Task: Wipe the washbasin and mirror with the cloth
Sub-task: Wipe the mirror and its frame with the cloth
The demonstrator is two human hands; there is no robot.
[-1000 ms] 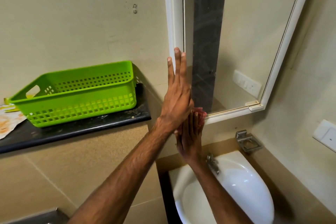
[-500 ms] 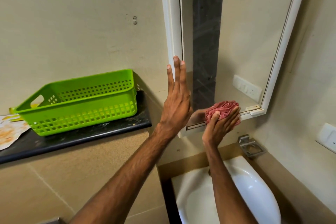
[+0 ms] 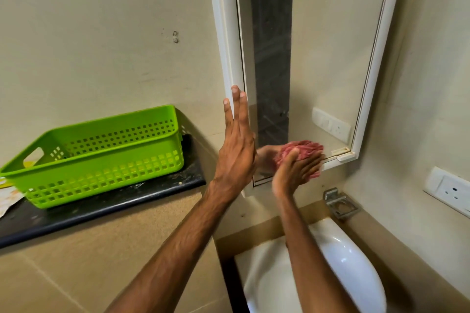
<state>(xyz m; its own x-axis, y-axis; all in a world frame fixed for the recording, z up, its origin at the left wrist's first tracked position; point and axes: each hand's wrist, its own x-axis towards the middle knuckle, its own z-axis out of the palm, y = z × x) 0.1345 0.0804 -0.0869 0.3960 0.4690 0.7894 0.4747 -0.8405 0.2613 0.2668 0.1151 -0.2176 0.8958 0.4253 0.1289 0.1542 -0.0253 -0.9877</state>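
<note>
Bracing the white-framed rectangular mirror (image 3: 318,58) seems to be why we hold our left hand (image 3: 237,150) flat and upright against the frame's left edge: with the fingers straight and together, it looks set to steady the mirror while the other hand rubs the glass. That left hand grasps nothing; it is fully spread, palm toward the frame.

Our right hand (image 3: 295,173) presses the bunched pinkish-red cloth (image 3: 301,152) against the lower part of the glass, near the bottom rail of the frame. The fingers lie almost flat over the wad and the thumb rides up on its top, so the cloth is pinned between palm and mirror rather than clenched in a fist. This hand is blurred, so the finer finger positions we cannot tell.

Below, the white ceramic washbasin (image 3: 351,262) sits under our right forearm, untouched by either hand. We judge the mirror wipe is under way, working the bottom edge.
</note>
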